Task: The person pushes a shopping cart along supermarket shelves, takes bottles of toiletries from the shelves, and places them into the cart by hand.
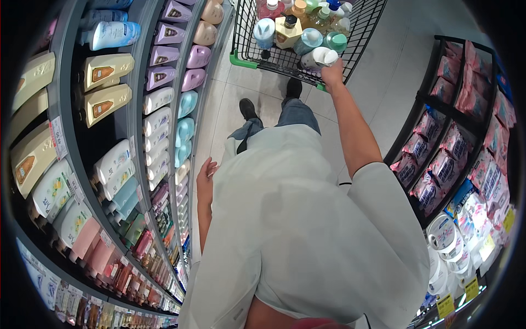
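Observation:
My right hand [332,75] is closed over the green-ended handle of a black wire shopping cart [283,75], at its right end. A white bottle [313,59] lies tilted just beyond the fingers; whether they touch it I cannot tell. Several pump and cap bottles stand in the cart, among them a cream pump bottle [287,33] with a black top, a pale blue bottle [264,32] and a green-capped bottle [336,41]. My left hand [206,172] hangs by my side near the left shelves, fingers loosely bent and apart, holding nothing.
Tall shelves [141,49] along the left carry cream bottles [109,105], purple bottles [161,78], white bottles and price tags. On the right, a black rack [419,98] holds pink packets [448,164], with white tubs [444,234] nearer me. Pale floor tiles [218,98] run between.

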A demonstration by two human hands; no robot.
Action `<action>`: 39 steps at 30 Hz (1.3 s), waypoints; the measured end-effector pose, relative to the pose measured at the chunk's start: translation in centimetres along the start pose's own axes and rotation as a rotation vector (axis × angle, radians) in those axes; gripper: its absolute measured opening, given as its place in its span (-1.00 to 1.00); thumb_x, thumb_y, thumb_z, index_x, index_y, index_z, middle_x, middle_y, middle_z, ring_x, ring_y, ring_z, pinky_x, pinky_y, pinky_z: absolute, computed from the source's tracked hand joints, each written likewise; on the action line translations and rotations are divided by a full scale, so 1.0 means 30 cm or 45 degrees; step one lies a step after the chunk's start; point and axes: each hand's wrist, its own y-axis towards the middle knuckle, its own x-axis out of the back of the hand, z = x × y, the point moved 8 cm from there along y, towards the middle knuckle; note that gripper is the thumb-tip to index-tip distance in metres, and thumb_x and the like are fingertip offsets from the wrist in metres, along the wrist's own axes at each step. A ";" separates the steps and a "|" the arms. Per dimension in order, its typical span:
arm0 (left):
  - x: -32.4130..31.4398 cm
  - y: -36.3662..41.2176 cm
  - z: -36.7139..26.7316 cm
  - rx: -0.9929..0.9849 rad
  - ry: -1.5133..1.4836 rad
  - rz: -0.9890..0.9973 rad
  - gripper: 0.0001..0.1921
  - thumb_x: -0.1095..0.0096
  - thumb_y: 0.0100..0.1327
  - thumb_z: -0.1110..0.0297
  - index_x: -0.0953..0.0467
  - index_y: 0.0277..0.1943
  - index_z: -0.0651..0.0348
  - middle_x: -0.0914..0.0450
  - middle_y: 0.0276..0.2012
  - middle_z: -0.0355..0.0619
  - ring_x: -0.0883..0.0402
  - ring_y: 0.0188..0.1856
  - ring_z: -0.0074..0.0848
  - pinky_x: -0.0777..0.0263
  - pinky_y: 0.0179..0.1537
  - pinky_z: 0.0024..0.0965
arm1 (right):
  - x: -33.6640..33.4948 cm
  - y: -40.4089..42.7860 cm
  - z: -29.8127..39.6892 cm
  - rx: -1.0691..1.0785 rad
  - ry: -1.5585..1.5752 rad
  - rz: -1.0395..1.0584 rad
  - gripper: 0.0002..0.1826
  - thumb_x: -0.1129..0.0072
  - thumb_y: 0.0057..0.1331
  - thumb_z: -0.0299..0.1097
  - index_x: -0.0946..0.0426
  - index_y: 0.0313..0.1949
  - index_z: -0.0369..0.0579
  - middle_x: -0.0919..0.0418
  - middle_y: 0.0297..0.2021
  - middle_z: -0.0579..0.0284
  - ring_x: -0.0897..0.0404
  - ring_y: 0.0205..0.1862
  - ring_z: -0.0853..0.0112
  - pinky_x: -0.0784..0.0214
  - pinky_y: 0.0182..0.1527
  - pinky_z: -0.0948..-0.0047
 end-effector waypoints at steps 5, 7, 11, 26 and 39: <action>-0.067 -0.044 0.136 0.144 -0.040 -0.126 -0.40 -0.17 0.36 0.61 -0.26 0.45 0.26 -0.61 0.06 -0.03 -0.61 0.08 -0.45 -0.47 0.16 -0.42 | -0.065 -0.052 0.095 -0.012 -0.270 0.129 -0.10 -0.50 -0.01 -0.45 -0.25 0.34 -0.04 -0.33 0.23 -0.17 -0.28 0.35 -0.06 -0.17 0.38 0.12; -0.104 -0.103 0.242 0.210 -0.058 -0.248 -0.39 -0.16 0.36 0.62 -0.25 0.46 0.25 -0.61 0.06 -0.04 -0.62 0.06 -0.46 -0.49 0.12 -0.44 | -0.091 -0.051 0.108 -0.002 -0.408 0.194 0.08 -0.68 -0.13 -0.24 -0.22 0.37 0.09 -0.31 0.23 -0.14 -0.29 0.31 -0.07 -0.20 0.34 0.08; -0.234 -0.224 0.344 0.276 0.020 -0.301 -0.33 -0.23 0.35 0.54 -0.23 0.49 0.08 -0.69 -0.10 -0.09 -0.68 -0.07 -0.51 -0.53 -0.04 -0.48 | -0.103 0.019 0.121 0.478 -0.483 0.250 -0.11 -0.71 -0.16 -0.19 -0.37 0.13 -0.13 -0.53 0.04 -0.10 -0.48 0.14 -0.06 -0.36 0.14 0.05; -0.254 -0.079 -0.271 -0.050 0.217 -0.515 -0.51 -0.31 0.27 0.53 -0.51 0.28 0.12 -0.73 -0.07 0.00 -0.72 -0.02 -0.27 -0.54 0.04 -0.27 | 0.022 -0.135 0.393 0.743 -0.097 0.496 -0.23 -0.59 -0.11 -0.44 -0.48 0.15 -0.17 -0.59 0.03 -0.03 -0.57 0.09 0.07 -0.39 0.17 0.16; -0.451 0.090 -1.600 -1.038 -0.412 0.761 -0.14 -0.26 0.38 -0.14 -0.13 0.51 0.25 -0.47 0.26 0.01 -0.50 0.25 -0.33 -0.36 0.30 -0.26 | 0.409 -0.378 1.222 0.290 1.392 1.118 -0.23 -0.39 0.30 -0.01 -0.30 0.26 -0.31 -0.58 0.04 0.03 -0.65 0.01 0.37 -0.55 0.05 0.39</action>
